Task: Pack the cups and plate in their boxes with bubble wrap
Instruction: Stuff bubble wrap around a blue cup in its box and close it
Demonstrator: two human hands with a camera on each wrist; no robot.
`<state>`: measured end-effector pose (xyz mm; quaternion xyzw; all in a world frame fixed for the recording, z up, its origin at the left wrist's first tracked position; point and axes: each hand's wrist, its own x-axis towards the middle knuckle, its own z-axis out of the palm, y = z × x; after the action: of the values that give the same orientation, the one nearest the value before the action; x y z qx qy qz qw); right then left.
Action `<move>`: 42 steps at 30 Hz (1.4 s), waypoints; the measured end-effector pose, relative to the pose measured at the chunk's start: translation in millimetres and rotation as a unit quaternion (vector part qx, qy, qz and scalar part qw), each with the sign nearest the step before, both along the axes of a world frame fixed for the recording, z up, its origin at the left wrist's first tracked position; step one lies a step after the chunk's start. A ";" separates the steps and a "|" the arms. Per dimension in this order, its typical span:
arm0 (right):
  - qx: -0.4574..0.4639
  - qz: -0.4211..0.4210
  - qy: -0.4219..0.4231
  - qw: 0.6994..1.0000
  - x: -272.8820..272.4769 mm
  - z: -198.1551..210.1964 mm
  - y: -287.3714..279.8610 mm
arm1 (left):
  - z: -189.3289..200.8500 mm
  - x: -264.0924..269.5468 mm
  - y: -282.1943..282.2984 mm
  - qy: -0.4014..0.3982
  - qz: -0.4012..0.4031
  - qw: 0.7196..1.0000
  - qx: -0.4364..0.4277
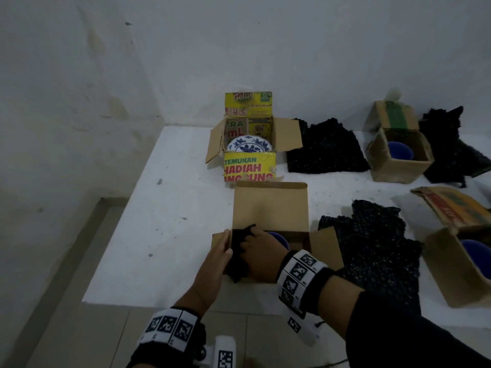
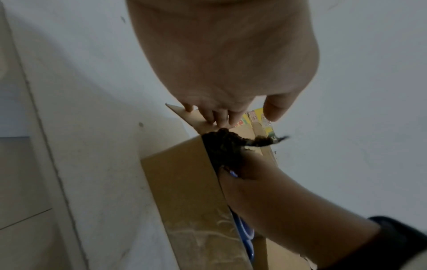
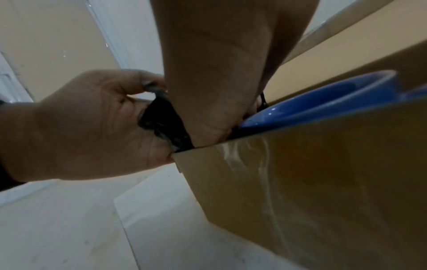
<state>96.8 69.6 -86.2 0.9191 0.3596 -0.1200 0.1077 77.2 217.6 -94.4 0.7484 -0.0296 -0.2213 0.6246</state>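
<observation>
Left hand and right hand side by side, forearms reaching forward, fingers gripping bubble wrap

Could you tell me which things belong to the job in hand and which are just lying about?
In hand: near box, blue cup, black wrap, left hand, right hand.
Lying idle: plate box, plate, far cup box, spare wrap sheet.

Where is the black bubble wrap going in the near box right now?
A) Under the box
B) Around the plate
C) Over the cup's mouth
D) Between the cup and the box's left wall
D: the right hand presses the black bubble wrap down between the blue cup and the left wall of the near box; the part of the cup's mouth that shows is uncovered.
</observation>
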 end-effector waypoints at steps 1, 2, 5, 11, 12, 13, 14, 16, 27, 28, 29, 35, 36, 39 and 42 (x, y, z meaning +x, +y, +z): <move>-0.027 0.013 0.001 1.000 2.0 2.6 2.4 | -3.3 -1.4 -0.6 0.013 0.019 1.000 -0.020; -0.045 0.023 0.008 0.999 4.8 3.9 4.4 | -5.9 -2.5 -1.2 0.025 0.035 0.998 -0.037; 0.021 0.007 0.048 0.999 12.3 9.9 2.8 | -13.6 -1.9 -4.4 0.042 0.044 0.996 -0.065; 0.186 -0.015 0.132 0.973 -5.2 12.6 -15.2 | -25.1 1.3 -1.4 0.059 0.054 0.991 -0.108; 0.190 -0.009 0.124 0.974 -9.5 10.7 -16.3 | -25.0 0.9 0.0 0.064 0.055 0.989 -0.118; 0.199 -0.012 0.117 0.973 -12.0 9.6 -16.9 | -25.0 0.8 1.0 0.066 0.049 0.989 -0.120; 0.208 -0.023 0.118 0.971 -11.9 9.1 -16.8 | -22.2 -0.1 1.3 0.067 0.037 0.991 -0.111; 0.187 -0.048 0.127 0.973 -7.5 11.1 -14.6 | -15.2 -3.5 -0.1 0.061 0.021 0.994 -0.090; -0.041 0.002 0.095 0.995 7.5 9.6 6.4 | -30.7 2.1 -5.1 0.057 0.069 0.990 -0.109; -0.039 0.007 0.096 0.995 7.3 11.5 5.1 | -29.8 2.0 -4.9 0.061 0.070 0.990 -0.108; -0.019 0.012 0.099 0.995 6.8 13.6 2.8 | -30.1 2.9 -4.5 0.066 0.069 0.989 -0.112; 0.182 -0.005 -0.058 0.982 -3.0 13.3 -16.2 | -32.9 1.0 -3.3 0.037 0.039 0.991 -0.124; 0.160 -0.022 -0.068 0.985 -5.5 7.8 -16.6 | -32.2 0.2 -3.5 0.034 0.037 0.991 -0.127; 0.096 -0.054 -0.058 0.992 -14.7 -5.5 -16.2 | -32.2 0.9 -3.5 0.030 0.030 0.991 -0.131; 0.055 -0.026 -0.068 0.996 -15.7 -8.3 -12.9 | -32.3 0.2 -3.7 0.032 0.042 0.987 -0.154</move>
<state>81.1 56.6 -94.5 0.9388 0.3333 -0.0396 0.0780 77.4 214.0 -126.7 0.6365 -0.0120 -0.2117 0.7415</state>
